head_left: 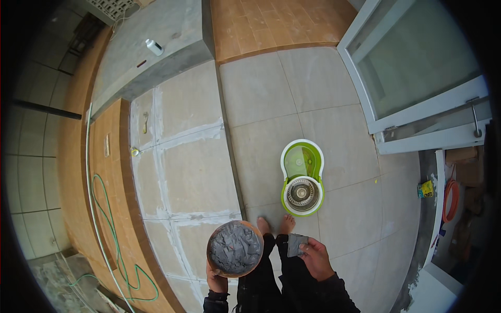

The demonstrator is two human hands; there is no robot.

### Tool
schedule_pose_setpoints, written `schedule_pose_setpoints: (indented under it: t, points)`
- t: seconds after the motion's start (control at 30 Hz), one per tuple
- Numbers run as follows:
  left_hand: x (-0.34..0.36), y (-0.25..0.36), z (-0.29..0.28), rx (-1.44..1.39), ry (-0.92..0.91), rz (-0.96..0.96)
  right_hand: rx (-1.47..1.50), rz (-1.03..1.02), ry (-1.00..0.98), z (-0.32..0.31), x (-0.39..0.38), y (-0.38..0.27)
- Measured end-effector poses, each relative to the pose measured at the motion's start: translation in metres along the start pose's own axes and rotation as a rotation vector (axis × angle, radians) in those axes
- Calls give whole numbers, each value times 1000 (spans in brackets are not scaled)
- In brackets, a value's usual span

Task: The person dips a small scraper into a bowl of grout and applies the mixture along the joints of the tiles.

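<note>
My left hand (216, 278) is closed on the near left edge of a round orange-brown bowl (209, 256), which I hold at waist height. Lumpy grey paste (235, 247) fills it nearly to the rim. To the right of the bowl, and apart from it, my right hand (317, 259) pinches a small, squarish flat scraper (297, 245) coated in grey. Its thumb and fingers grip the scraper's right side. Below on the left, pale smeared joints (190, 136) run between large floor tiles.
A green and white spin mop bucket (302, 177) stands ahead of my bare feet. A brush-like tool (145, 123) lies on the left tiles. Green hose (112, 224) and a long pale pole (90, 172) lie on the wooden-look step. A white bottle (154, 47) stands on the grey ledge; a glazed door (417, 68) is at right.
</note>
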State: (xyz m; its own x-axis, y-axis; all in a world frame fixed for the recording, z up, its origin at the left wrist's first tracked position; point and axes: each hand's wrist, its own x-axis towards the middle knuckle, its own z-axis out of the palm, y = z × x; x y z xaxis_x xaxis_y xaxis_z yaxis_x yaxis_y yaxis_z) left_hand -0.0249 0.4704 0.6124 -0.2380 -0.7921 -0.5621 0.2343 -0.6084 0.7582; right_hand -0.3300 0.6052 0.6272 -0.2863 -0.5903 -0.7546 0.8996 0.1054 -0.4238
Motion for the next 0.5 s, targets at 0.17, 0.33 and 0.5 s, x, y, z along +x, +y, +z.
schedule_pose_setpoints:
  t: [0.17,0.33,0.5]
  points:
    - [114,59,66,-70,47,-51,-114,30,28,88,98,-88]
    - [265,80,108,1,63,-49,-230,101,94,165,234,-153]
    - [404,138,153,142,13,-29,-170,95,48,259,335,-208]
